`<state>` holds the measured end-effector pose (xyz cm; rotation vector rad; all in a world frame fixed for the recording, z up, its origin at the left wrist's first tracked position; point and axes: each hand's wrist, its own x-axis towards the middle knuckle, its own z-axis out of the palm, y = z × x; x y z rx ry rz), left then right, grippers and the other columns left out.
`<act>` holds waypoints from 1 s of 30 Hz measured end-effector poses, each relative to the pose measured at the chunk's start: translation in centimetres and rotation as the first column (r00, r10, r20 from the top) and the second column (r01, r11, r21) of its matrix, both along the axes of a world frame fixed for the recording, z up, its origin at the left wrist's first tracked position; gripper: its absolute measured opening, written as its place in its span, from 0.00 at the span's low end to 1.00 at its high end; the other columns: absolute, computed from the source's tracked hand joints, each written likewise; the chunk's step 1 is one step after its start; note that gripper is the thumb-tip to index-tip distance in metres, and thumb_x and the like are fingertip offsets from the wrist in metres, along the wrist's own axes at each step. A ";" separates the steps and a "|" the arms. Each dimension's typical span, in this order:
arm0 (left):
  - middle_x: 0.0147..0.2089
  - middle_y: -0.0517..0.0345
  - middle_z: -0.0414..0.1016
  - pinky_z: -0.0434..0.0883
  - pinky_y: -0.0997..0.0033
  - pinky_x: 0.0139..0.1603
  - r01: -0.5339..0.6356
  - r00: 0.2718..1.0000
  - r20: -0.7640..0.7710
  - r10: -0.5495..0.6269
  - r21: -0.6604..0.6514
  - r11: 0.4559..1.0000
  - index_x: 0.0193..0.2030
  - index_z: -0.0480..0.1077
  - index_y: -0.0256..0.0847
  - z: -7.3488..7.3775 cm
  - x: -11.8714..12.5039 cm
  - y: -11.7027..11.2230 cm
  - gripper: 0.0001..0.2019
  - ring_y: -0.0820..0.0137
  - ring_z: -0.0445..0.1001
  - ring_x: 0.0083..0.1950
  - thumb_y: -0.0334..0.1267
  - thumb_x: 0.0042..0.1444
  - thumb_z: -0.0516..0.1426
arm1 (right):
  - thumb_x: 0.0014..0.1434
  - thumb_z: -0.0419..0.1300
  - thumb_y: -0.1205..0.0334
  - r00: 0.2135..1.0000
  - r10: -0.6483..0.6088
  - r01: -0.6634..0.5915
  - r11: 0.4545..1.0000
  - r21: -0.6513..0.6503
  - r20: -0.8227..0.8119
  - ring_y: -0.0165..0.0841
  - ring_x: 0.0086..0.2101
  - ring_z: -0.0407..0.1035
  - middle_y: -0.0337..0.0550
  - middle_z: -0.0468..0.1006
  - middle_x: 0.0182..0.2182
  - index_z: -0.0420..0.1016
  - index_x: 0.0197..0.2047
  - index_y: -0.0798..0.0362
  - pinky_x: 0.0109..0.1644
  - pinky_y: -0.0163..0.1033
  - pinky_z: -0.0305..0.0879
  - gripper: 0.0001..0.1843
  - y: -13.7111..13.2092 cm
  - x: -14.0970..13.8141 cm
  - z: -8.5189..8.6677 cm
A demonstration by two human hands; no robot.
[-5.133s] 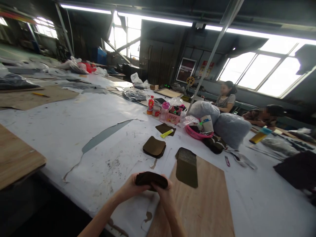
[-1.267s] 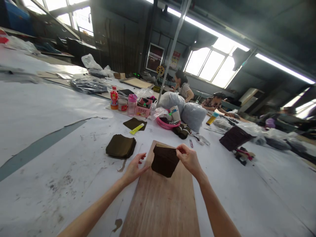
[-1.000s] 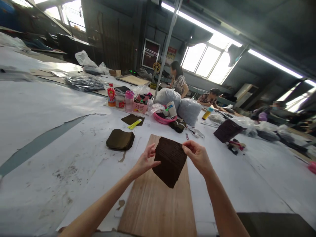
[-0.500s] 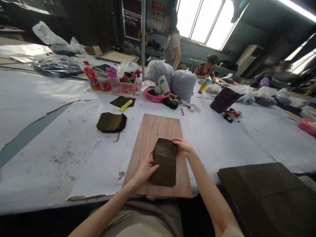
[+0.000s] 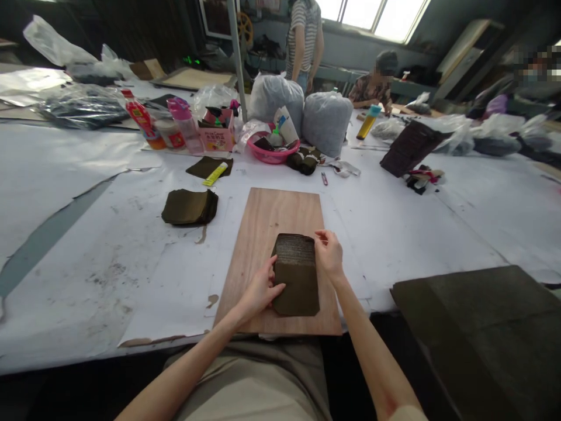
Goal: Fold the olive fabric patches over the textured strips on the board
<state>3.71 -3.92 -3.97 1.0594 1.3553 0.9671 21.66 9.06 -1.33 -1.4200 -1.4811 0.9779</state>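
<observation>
A fanned stack of dark olive fabric pieces lies on a wooden board in front of me. My left hand rests against the stack's left edge, fingers spread, thumb on the fabric. My right hand pinches the stack's upper right corner. A second, neater pile of the same dark pieces sits on the white table cover to the left of the board.
Behind the board: a yellow tube on a dark piece, a pink basket, bottles, two grey bags. A large dark sheet lies at right. One person stands and another sits at the far side.
I lifted the stack off the board with both hands, then set it back down, fanned, nearer to me. My view tilted down toward the table edge.
</observation>
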 end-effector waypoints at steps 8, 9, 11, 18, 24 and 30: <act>0.27 0.68 0.64 0.63 0.79 0.24 -0.015 0.981 -0.192 0.034 0.100 0.995 0.66 0.53 0.40 0.0 -1.6 -0.5 0.34 0.78 0.64 0.22 0.34 0.53 0.59 | 0.63 0.58 0.64 0.774 0.217 -0.413 0.885 0.215 0.595 0.38 0.43 0.65 0.43 0.74 0.39 0.73 0.41 0.49 0.48 0.45 0.63 0.04 -8.0 -0.8 -0.4; 0.27 0.68 0.64 0.63 0.78 0.25 -0.014 0.975 -0.221 0.038 0.110 0.994 0.66 0.54 0.40 0.0 -1.7 -0.5 0.34 0.77 0.65 0.23 0.34 0.53 0.59 | 0.62 0.58 0.64 0.753 0.205 -0.423 0.879 0.220 0.626 0.38 0.42 0.65 0.43 0.74 0.39 0.73 0.41 0.50 0.48 0.44 0.63 0.04 -8.1 -1.0 -0.5; 0.28 0.67 0.65 0.64 0.77 0.27 -0.004 0.959 -0.280 0.041 0.129 0.992 0.65 0.55 0.39 -0.1 -2.1 -0.5 0.33 0.76 0.66 0.25 0.34 0.53 0.59 | 0.62 0.60 0.63 0.717 0.179 -0.434 0.871 0.231 0.674 0.38 0.42 0.65 0.44 0.74 0.39 0.73 0.42 0.50 0.47 0.44 0.63 0.05 -8.0 -1.5 -0.7; 0.30 0.65 0.72 0.67 0.72 0.36 0.103 0.793 -0.609 0.011 0.152 0.983 0.66 0.55 0.42 0.2 -2.3 -0.6 0.32 0.71 0.72 0.31 0.35 0.55 0.60 | 0.61 0.62 0.63 0.658 0.112 -0.426 0.870 0.246 0.745 0.39 0.40 0.64 0.43 0.73 0.37 0.75 0.40 0.49 0.44 0.45 0.61 0.03 -7.3 -2.1 -1.0; 0.39 0.58 0.73 0.69 0.69 0.38 0.186 0.648 -0.761 0.016 0.179 0.966 0.63 0.59 0.40 1.3 -2.1 -0.9 0.27 0.67 0.74 0.37 0.36 0.57 0.59 | 0.60 0.63 0.63 0.678 0.109 -0.415 0.873 0.256 0.727 0.38 0.40 0.63 0.42 0.73 0.36 0.75 0.37 0.49 0.45 0.44 0.60 0.01 -7.4 -2.2 -1.2; 0.51 0.51 0.67 0.71 0.65 0.49 0.330 0.557 -0.822 0.118 0.349 0.877 0.59 0.64 0.43 1.3 -2.5 0.6 0.17 0.64 0.70 0.49 0.35 0.62 0.53 | 0.61 0.62 0.63 0.703 0.071 -0.381 0.878 0.290 0.707 0.39 0.43 0.64 0.43 0.74 0.39 0.74 0.42 0.49 0.48 0.45 0.59 0.06 -7.9 -2.2 -1.2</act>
